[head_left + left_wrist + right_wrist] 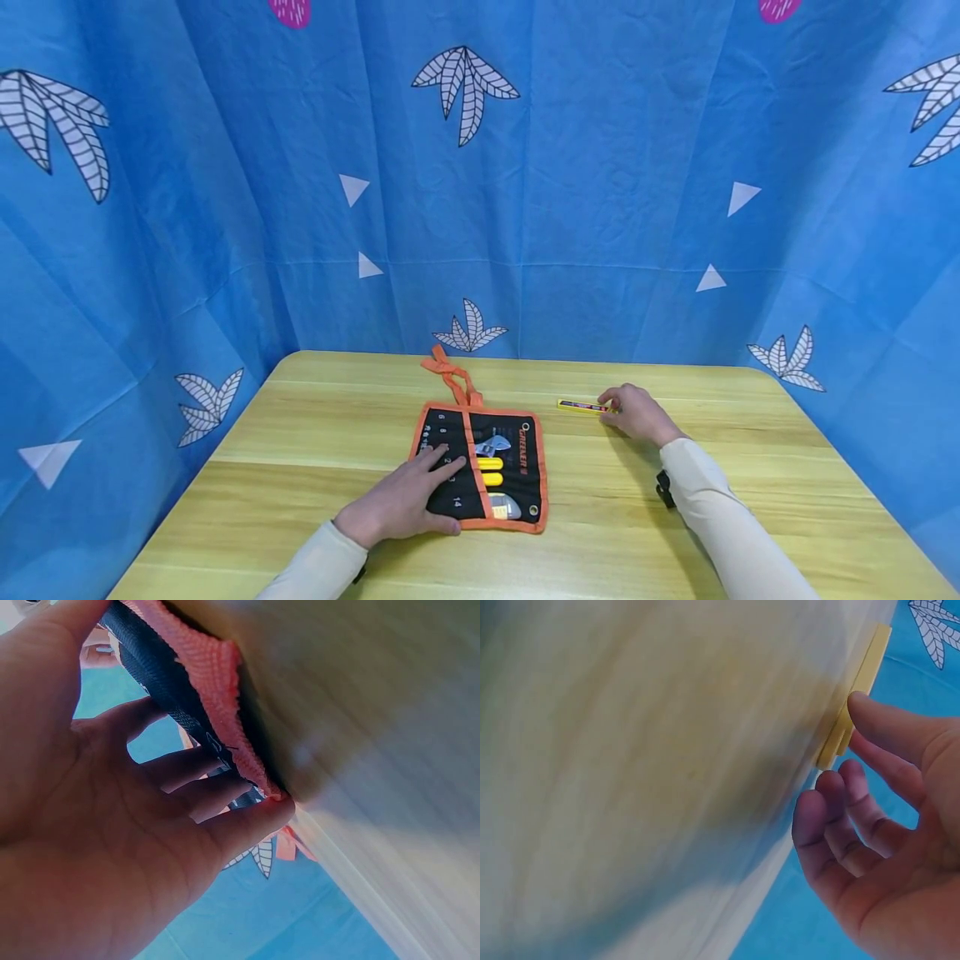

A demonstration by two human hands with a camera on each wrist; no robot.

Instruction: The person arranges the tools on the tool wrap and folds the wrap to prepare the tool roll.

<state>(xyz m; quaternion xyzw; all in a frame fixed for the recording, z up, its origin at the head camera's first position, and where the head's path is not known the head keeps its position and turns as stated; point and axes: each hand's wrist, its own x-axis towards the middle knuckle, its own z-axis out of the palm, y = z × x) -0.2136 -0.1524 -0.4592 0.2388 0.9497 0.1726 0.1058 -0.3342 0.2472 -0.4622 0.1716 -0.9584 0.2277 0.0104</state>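
A black tool pouch (528,475) with orange edging lies flat on the table, GREENER printed on it. From its pockets show an adjustable wrench (495,446), two yellow handles (491,463) and a rounded yellow-and-silver tool end (504,506). My left hand (405,500) rests on the pouch's numbered left side, fingers spread; in the left wrist view the fingertips lie along its orange edge (214,682). To the right of the pouch, my right hand (636,412) pinches one end of a slim yellow bar (870,664) with a dark label, thumb against its side. The other fingers curve loosely below.
Orange tie straps (453,379) trail from the pouch toward the back of the wooden table (337,400). A blue patterned curtain (600,208) hangs behind the table and along both sides.
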